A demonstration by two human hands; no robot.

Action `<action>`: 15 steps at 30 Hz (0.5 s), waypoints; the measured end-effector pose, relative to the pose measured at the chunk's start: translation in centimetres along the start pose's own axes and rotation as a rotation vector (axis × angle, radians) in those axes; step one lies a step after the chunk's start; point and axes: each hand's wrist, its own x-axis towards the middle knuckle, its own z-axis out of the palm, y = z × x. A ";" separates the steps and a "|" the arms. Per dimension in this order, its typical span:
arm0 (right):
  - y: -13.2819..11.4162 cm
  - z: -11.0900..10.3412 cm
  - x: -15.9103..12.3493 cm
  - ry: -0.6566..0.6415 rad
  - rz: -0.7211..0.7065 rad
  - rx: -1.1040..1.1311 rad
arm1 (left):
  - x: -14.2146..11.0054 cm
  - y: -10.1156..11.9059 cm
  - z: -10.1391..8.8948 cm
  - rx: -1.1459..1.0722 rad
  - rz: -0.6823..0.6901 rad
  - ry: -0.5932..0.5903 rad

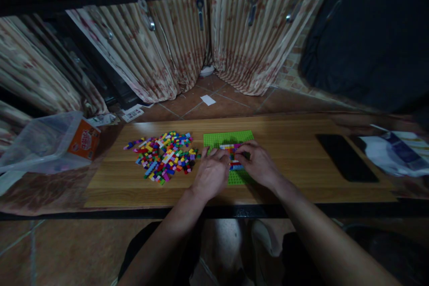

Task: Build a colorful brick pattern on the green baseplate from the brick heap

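Observation:
A green studded baseplate (229, 137) lies on the wooden board, with a small build of coloured toy bricks (236, 166) on its middle. Over the plate's left part rests my left hand (212, 173), fingers stretched forward and a little apart beside the bricks. From the right, my right hand (260, 164) reaches in with thumb and forefinger closed at the build's right side. Whatever sits between those fingertips is too small to make out. Loose toy bricks (167, 157) of many colours lie in a heap left of my left hand.
The wooden board (288, 143) also carries a flat black phone-like slab (346, 157) at right. A clear plastic bin (43, 143) with an orange label stands left. White and blue packaging (398, 152) lies beyond the right end. Curtains (174, 44) hang behind.

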 end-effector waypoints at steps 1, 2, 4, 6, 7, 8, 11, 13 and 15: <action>0.0 0.0 0.0 -0.001 0.003 0.000 | 0.0 0.0 0.1 -0.011 -0.012 0.005; 0.0 0.0 0.0 -0.002 0.004 0.000 | 0.1 0.0 0.1 -0.031 -0.033 0.011; 0.0 0.0 0.0 -0.005 0.003 0.002 | 0.1 -0.1 0.3 -0.096 -0.090 0.029; 0.1 0.0 0.0 -0.013 -0.002 0.000 | 0.3 -0.2 0.5 -0.180 -0.165 0.066; 0.1 0.0 -0.1 -0.016 -0.003 -0.002 | 0.3 -0.2 0.6 -0.224 -0.206 0.086; 0.1 0.0 -0.1 -0.019 -0.004 -0.003 | 0.4 -0.2 0.7 -0.268 -0.249 0.106; 0.0 0.0 -0.1 -0.013 0.001 0.002 | 0.6 -0.2 1.0 -0.370 -0.369 0.162; -0.1 0.0 -0.2 -0.006 0.007 0.001 | 0.7 -0.2 1.3 -0.422 -0.444 0.194; -0.2 0.0 -0.2 -0.008 0.011 0.004 | 0.7 -0.3 1.6 -0.481 -0.526 0.205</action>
